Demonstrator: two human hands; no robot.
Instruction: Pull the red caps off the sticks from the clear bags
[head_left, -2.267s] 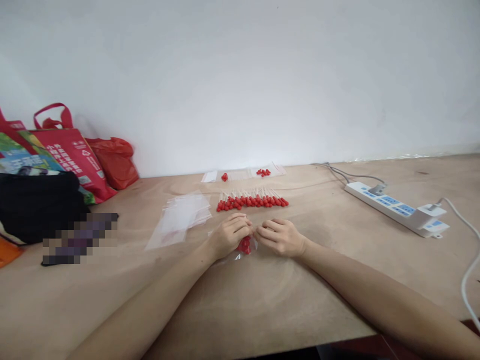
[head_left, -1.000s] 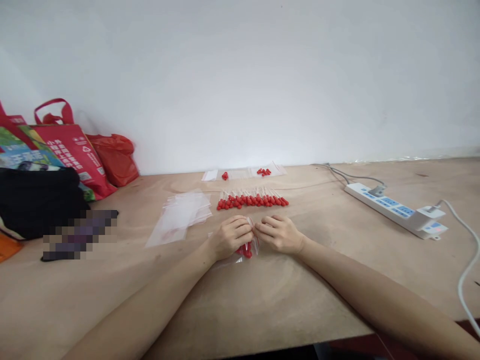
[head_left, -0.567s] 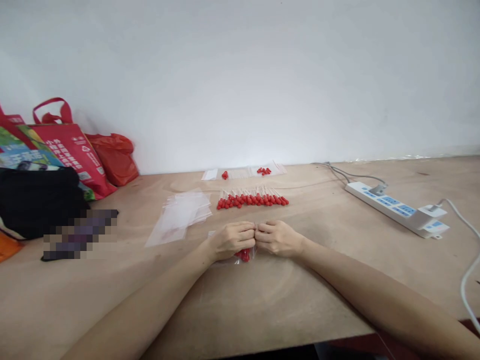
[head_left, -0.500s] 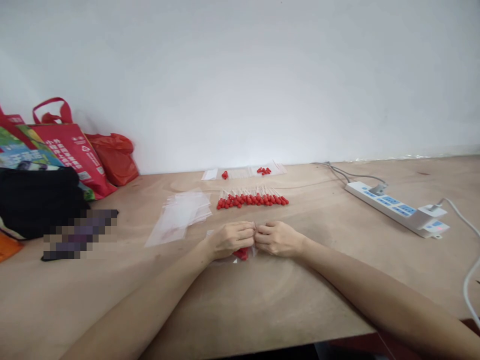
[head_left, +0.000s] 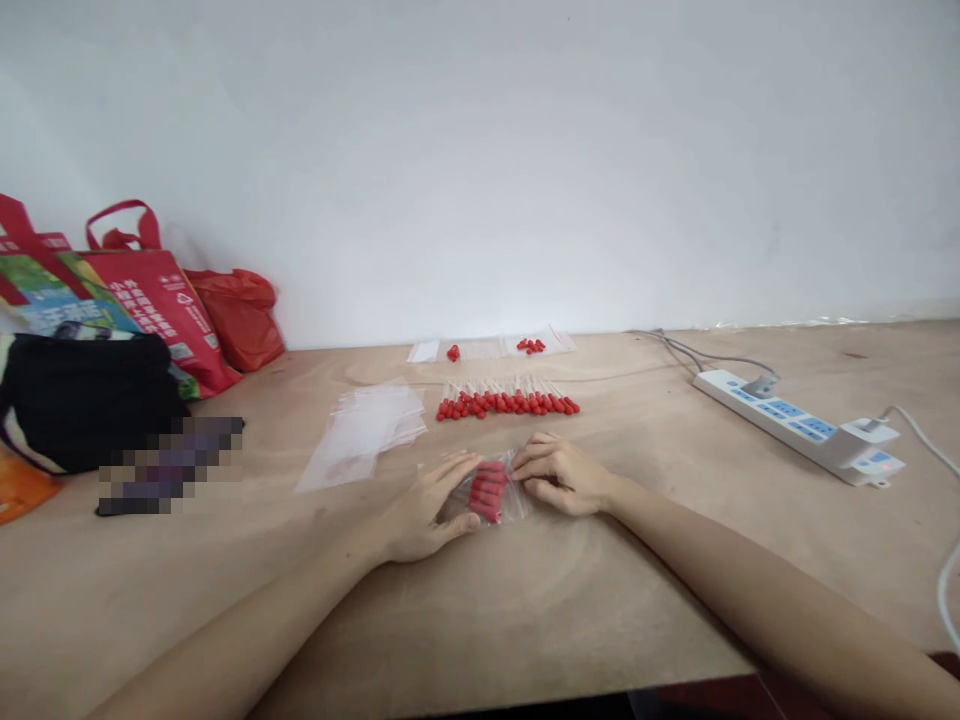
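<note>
A clear zip-lock bag [head_left: 516, 505] lies flat in front of me, with several red-tipped pieces [head_left: 487, 490] stacked side by side inside it. My left hand [head_left: 435, 510] rests at the bag's left side, its fingers stretched and the thumb apart, touching the plastic. At the right edge of the bag, my right hand [head_left: 559, 475] has its fingers curled together on the plastic. Just beyond both hands, a row of thin sticks with red heads [head_left: 506, 402] lies on the table. Flat clear bags [head_left: 360, 440] are piled to the left of that row.
Farther back, more bags [head_left: 480, 349] lie near the wall with small red pieces [head_left: 531, 346] on them. A white power strip [head_left: 795, 425] with cables stands on the right. Red shopping bags [head_left: 165, 310] and a black cloth item [head_left: 90, 400] occupy the left side.
My hands have moved apart from their pinch at the bag's upper right. The left fingers have spread and shifted left, so the red pieces in the bag now show.
</note>
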